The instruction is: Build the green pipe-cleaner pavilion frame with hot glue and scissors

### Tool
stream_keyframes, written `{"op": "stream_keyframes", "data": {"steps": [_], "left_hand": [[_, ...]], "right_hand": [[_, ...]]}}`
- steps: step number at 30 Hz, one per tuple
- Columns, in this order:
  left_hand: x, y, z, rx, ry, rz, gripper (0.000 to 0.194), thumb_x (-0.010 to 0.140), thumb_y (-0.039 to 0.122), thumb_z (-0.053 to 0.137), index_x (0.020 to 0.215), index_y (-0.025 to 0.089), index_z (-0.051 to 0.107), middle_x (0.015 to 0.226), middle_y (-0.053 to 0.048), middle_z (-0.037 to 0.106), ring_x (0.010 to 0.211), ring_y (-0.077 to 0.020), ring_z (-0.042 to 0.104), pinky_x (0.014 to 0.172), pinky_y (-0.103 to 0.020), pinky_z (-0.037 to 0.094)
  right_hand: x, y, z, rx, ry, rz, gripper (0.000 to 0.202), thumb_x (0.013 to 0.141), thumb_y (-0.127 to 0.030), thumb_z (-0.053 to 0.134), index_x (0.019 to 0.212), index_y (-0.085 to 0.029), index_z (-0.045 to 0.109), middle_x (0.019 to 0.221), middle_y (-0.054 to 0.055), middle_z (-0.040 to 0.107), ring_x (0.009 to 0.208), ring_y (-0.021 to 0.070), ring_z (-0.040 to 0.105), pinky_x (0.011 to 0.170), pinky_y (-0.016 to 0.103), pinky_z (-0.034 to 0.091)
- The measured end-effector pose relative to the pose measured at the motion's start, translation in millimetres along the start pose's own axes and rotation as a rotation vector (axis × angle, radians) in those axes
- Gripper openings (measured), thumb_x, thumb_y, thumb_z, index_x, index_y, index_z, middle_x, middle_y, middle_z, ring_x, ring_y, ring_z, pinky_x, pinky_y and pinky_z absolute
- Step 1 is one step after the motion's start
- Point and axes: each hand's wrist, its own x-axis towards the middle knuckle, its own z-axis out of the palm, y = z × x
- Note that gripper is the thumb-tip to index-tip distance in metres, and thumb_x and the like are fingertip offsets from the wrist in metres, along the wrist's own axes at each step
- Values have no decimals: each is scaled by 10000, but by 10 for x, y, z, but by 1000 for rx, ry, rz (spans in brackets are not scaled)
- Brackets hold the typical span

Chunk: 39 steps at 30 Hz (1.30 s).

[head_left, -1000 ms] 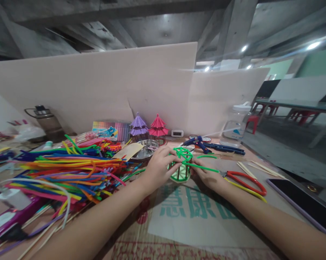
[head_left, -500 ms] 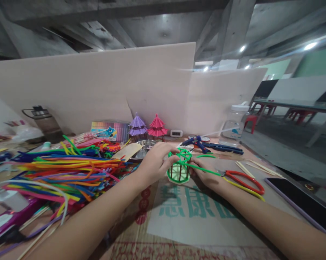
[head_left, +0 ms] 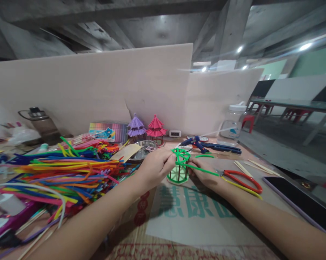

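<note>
A pair of bare hands works over a small green-topped frame [head_left: 182, 156] with brown uprights, which stands on a pale green base just right of center in the picture. The left hand [head_left: 156, 167], at the frame's left side, has its thumb and curled fingers drawn together beside the green top; whether anything is pinched between them cannot be told. The right hand [head_left: 202, 174] is at the frame's right side, its fingertips partly hidden, so whether they are clamped or apart cannot be told. A green fuzzy stem [head_left: 205, 169] runs from the frame's top across the right hand toward red-and-yellow-handled pliers [head_left: 243, 177], right of center. Behind the hands, near the middle of the picture, a purple model pavilion [head_left: 136, 127] and a red model pavilion [head_left: 155, 126] stand side by side near a metal bowl [head_left: 138, 154]. Colorful fuzzy stems [head_left: 71, 169] lie heaped at left, a blue glue gun [head_left: 194, 141] rests beyond the frame, and a phone [head_left: 298, 202] lies at lower right.
</note>
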Motion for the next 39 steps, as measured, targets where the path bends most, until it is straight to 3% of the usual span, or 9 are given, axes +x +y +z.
{"op": "stream_keyframes", "data": {"steps": [6,11,14,16,19,21,24,32,39], "left_hand": [[-1,39,12,-78,-86,47,278,967,277,505,754,179,655,731,-5,682,696,-135,590,660,-244,419],[-44,41,26,-206,-238,62,107,900,259,643,866,199,725,855,-12,755,789,-136,674,723,-233,472],[-53,96,-4,-200,-393,110,191,924,262,598,798,191,723,779,-12,722,773,-140,654,722,-241,470],[-50,136,-22,-153,-416,137,312,942,213,525,672,176,677,690,-12,666,731,-141,621,713,-253,459],[-39,142,-54,-87,-353,133,273,885,138,502,636,173,607,706,-15,617,714,-148,581,710,-268,460],[-27,90,-81,-54,-271,99,139,810,105,538,859,185,640,905,-39,638,852,-178,596,787,-293,484],[-9,-50,-89,22,-88,17,348,796,89,544,1126,192,579,1083,-79,590,1027,-219,574,894,-353,488],[-88,-335,253,41,76,59,195,874,302,686,1060,242,693,1167,-75,612,1114,-238,569,976,-432,467],[-163,-329,398,37,166,68,159,887,303,673,1025,233,707,1073,-66,630,1071,-223,564,959,-428,462]], "right_hand": [[5,-77,-88,106,92,-66,267,867,-465,556,916,-206,599,831,25,653,737,171,600,652,287,461],[58,-193,-299,170,279,-54,336,869,-541,544,856,-206,537,593,-39,515,534,134,493,515,262,384],[79,-317,-443,177,315,-81,333,881,-533,545,835,-204,543,566,-43,513,536,127,484,537,263,390],[74,-434,-528,154,317,-104,330,881,-525,550,818,-202,552,576,-33,537,552,130,503,558,267,410],[37,-635,-620,27,292,-129,330,898,-506,527,790,-199,579,611,-5,582,592,143,542,588,273,434],[-2,-760,-649,-99,261,-157,330,916,-479,510,778,-197,610,663,18,627,640,157,572,612,280,442],[-63,-896,-635,-265,179,-212,268,923,-421,534,872,-203,679,819,51,709,753,191,625,663,298,463],[-162,-871,-457,-557,58,-349,396,872,-387,655,1243,-249,635,1183,101,693,1073,283,629,915,429,478],[-145,-827,-439,-555,17,-302,396,854,-398,680,1216,-240,673,1117,98,722,1007,287,647,876,425,488]]}}
